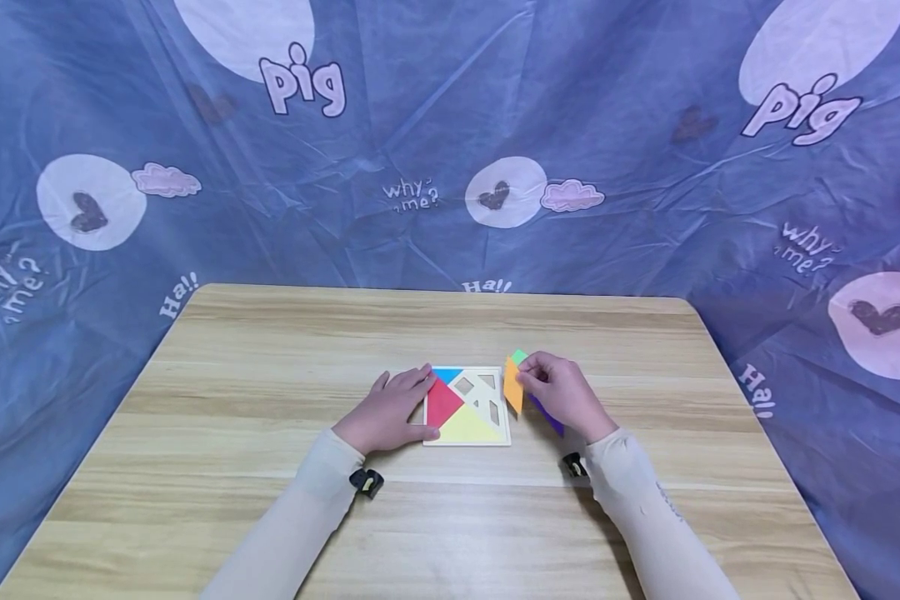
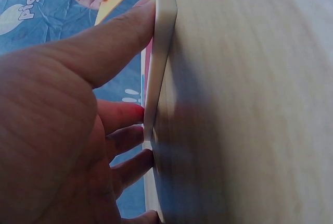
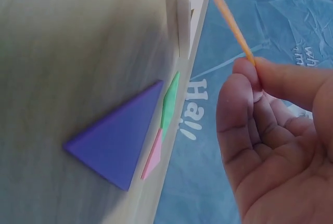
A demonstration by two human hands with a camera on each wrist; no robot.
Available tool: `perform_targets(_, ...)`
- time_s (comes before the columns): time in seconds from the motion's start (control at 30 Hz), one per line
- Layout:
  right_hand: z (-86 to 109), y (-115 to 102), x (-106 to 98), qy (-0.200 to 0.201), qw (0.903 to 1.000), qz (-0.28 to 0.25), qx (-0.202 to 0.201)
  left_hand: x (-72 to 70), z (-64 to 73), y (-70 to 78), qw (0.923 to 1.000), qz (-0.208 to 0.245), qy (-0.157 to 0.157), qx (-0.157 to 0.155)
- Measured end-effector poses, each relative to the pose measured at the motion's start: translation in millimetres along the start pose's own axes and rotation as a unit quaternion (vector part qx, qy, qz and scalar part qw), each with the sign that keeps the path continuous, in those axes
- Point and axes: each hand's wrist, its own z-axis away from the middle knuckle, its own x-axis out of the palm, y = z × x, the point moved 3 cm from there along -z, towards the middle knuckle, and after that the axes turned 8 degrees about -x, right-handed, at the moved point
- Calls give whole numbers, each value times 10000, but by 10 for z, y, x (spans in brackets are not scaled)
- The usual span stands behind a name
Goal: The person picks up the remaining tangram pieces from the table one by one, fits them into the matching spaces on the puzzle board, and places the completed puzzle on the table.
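A tangram board (image 1: 507, 429) with a pale frame lies flat on the table. A red triangle (image 1: 442, 406), a yellow triangle (image 1: 468, 427) and a blue piece (image 1: 446, 374) sit in it, while its right part shows bare cutouts. My left hand (image 1: 392, 410) rests along the board's left side, thumb on the frame's near corner and fingers spread toward the far corner. Between thumb and forefinger my right hand (image 1: 562, 390) pinches an orange tangram piece (image 1: 513, 388), held on edge above the table beside the board's right rim.
Under the right hand a purple triangle (image 3: 117, 138) lies on the wooden table (image 1: 270, 500), with a green piece (image 3: 169, 104) and a pink piece (image 3: 152, 156) beyond it. A blue printed cloth (image 1: 420, 125) hangs behind the table and along its sides.
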Motion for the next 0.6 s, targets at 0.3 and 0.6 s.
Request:
perform_targets(0.3, -3, -35, 30, 226, 9993, -143, -243, 5, -6, -7, 10000, 20, -19, -6)
perform_targets(0.6, -4, -72, 129, 123, 9994, -252, -180, -22, 13, 10, 10000, 48, 19, 52)
